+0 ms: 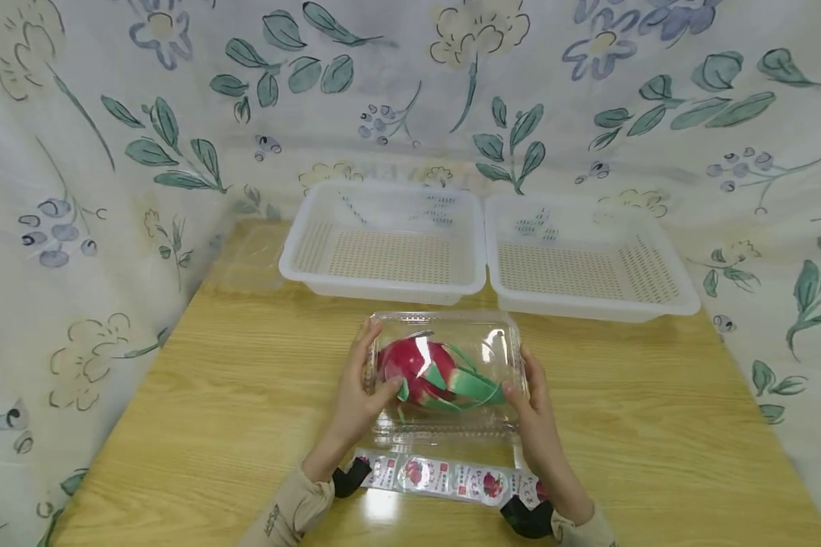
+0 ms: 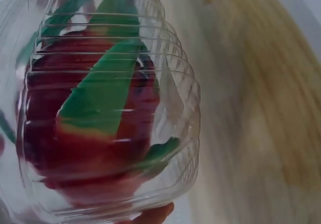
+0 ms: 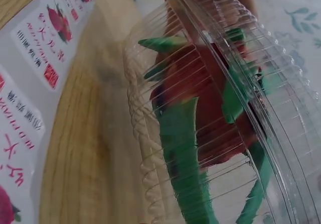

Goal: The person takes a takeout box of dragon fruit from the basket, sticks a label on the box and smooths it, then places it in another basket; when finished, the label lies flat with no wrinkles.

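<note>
Both hands hold a clear plastic clamshell box [image 1: 482, 334] by its two short ends, above the front middle of the table. Inside lies a red dragon fruit [image 1: 410, 361] with green scales, its leafy tips pointing right. My left hand [image 1: 359, 391] grips the left end, thumb over the top; a fingertip [image 2: 156, 215] shows under the box in the left wrist view. At the right end, my right hand [image 1: 537, 410] grips with its thumb on the near corner. Ribbed walls of the box [image 3: 145, 133] fill much of the right wrist view.
A strip of dragon fruit labels [image 1: 445, 479] lies on the wooden table [image 1: 232, 425] between the forearms. Behind the box stand two white perforated baskets, a left basket [image 1: 383, 291] and a right basket [image 1: 602, 308]. Clear plastic containers [image 1: 246, 254] sit at the back left. Floral cloth [image 1: 410, 99] hangs behind.
</note>
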`<state>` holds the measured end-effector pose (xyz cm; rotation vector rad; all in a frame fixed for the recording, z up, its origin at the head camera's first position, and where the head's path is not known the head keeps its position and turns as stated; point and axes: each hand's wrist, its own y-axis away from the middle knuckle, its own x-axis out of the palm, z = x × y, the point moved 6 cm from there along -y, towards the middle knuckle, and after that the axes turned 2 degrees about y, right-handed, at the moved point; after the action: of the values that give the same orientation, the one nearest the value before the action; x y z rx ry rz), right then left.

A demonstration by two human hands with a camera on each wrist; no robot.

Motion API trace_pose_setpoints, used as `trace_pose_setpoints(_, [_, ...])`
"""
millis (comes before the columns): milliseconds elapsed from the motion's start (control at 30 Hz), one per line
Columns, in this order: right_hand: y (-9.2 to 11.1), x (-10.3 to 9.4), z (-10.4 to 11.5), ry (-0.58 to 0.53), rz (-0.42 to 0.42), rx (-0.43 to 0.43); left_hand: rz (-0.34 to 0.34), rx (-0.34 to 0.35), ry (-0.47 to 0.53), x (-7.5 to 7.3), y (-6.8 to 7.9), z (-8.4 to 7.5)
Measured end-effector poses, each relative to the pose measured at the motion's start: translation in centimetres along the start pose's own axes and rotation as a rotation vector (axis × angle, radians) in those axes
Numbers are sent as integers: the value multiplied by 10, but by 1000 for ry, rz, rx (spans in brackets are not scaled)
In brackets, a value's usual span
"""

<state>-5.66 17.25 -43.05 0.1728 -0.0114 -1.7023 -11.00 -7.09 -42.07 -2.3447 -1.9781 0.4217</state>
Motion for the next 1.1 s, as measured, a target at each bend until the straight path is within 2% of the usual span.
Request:
trace_pose_setpoints(167, [-1, -1, -9, 7, 17, 20, 19, -36, -36, 4, -1, 7])
trace_pose_setpoints(367, [-5, -3, -18, 101, 52, 76, 55, -121, -46, 8, -4, 18])
trace_pose_setpoints(600, [-14, -7, -22, 200, 113, 113, 78, -129, -64, 7, -15, 24])
trace_pose_setpoints(733, [-22, -8, -23, 234, 110, 133, 93, -152, -79, 8, -22, 28])
trace_pose_setpoints(800, [-26, -9, -22, 248, 96, 133, 93, -136, -91, 8, -26, 28])
trace_pose_setpoints(933, [-24, -7, -21, 268, 78, 139, 67, -112, -83, 1, -22, 25])
trace_pose_setpoints(1100, [-22, -8, -21, 291, 70, 140, 75, -128, 43, -13, 1, 21])
